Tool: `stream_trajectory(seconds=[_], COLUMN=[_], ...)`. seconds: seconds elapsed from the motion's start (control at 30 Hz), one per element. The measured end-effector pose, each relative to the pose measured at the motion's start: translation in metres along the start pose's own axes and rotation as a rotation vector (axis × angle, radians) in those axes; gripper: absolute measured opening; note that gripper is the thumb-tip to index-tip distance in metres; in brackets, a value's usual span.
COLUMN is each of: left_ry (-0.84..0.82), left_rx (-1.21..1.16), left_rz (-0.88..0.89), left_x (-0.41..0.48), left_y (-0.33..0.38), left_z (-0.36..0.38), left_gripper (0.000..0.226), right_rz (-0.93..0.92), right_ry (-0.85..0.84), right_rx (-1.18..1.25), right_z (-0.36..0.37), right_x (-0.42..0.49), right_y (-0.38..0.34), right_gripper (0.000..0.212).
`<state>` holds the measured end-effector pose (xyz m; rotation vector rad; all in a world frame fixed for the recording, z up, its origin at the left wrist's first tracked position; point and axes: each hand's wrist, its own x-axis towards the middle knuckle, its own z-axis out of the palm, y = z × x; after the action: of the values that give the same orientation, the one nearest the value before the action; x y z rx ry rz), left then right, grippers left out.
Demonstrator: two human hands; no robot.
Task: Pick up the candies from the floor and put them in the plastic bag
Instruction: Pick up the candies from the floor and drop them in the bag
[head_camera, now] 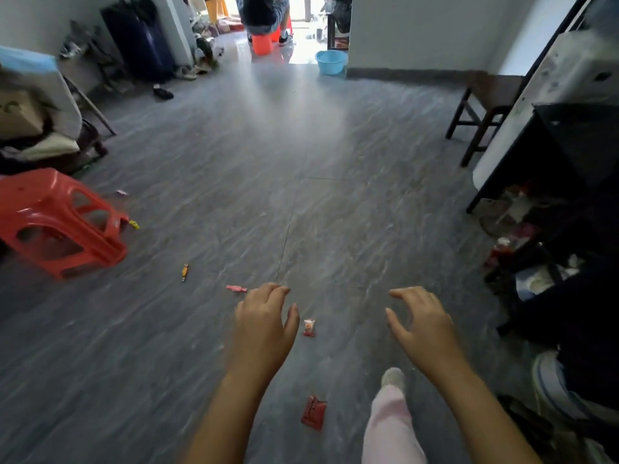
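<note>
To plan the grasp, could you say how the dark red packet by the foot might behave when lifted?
The dark red packet lies flat, so probably won't roll. Its wrapper looks thin, likely light, floppy. On the glossy floor it may slide.

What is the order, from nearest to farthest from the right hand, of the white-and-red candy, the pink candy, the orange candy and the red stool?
From the right hand:
1. The white-and-red candy, on the floor to its left.
2. The pink candy, past the left hand.
3. The orange candy, farther left.
4. The red stool, far left.
</note>
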<state>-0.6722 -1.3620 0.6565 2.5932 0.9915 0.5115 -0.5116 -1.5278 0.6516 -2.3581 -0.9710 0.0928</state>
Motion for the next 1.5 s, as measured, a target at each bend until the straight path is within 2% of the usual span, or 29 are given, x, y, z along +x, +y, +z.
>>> stream_trajectory(seconds=[0.23,0.3,0.37,0.6,0.83,0.97,1.07,1.3,1.5], left_ry=[0.073,0.096,0.140,0.171,0.198,0.232,0.276,0.249,0.327], left_rx=[0.018,0.004,0.015,0.113,0.092,0.101,0.128,0.159,0.223], left_rz=[-0.036,-0.068,-0.095,-0.224,-0.291,-0.424,-0.514,-0.661,-0.742], left_x=[0.169,0.208,0.241,0.348,0.502,0.587,0.632,0.707,0.833], left_y=[0.061,0.074,0.078,0.042,-0.051,-0.130,-0.186,-0.278,-0.377], left_z=[0.057,0.062,0.064,0.085,0.101,0.079,0.060,0.061,0.041], left_gripper=[0.028,0.035,0.040,0.038,0.039,0.037,0.041,0.041,0.039], right_rz=[-0.086,-0.127,-0.194,-0.341,-0.437,-0.498,-0.574,-0.556,-0.700], right_ry=[-0.051,-0.084,-0.099,-0.228,-0.271,-0.309,-0.358,-0.526,-0.581], right_rx=[0.012,-0.003,-0.007,0.011,-0.032,-0.023,-0.014,0.027,0.047], right_z=[-0.018,-0.027,-0.029,0.018,0.094,0.137,0.172,0.269,0.364], right_x=[0.186,0.235,0.282,0.425,0.597,0.687,0.740,0.851,0.989], right_y=[0.078,0.086,0.086,0.050,-0.012,-0.074,-0.118,-0.187,-0.283], right_gripper=[0.026,0.024,0.027,0.031,0.032,0.027,0.028,0.027,0.029])
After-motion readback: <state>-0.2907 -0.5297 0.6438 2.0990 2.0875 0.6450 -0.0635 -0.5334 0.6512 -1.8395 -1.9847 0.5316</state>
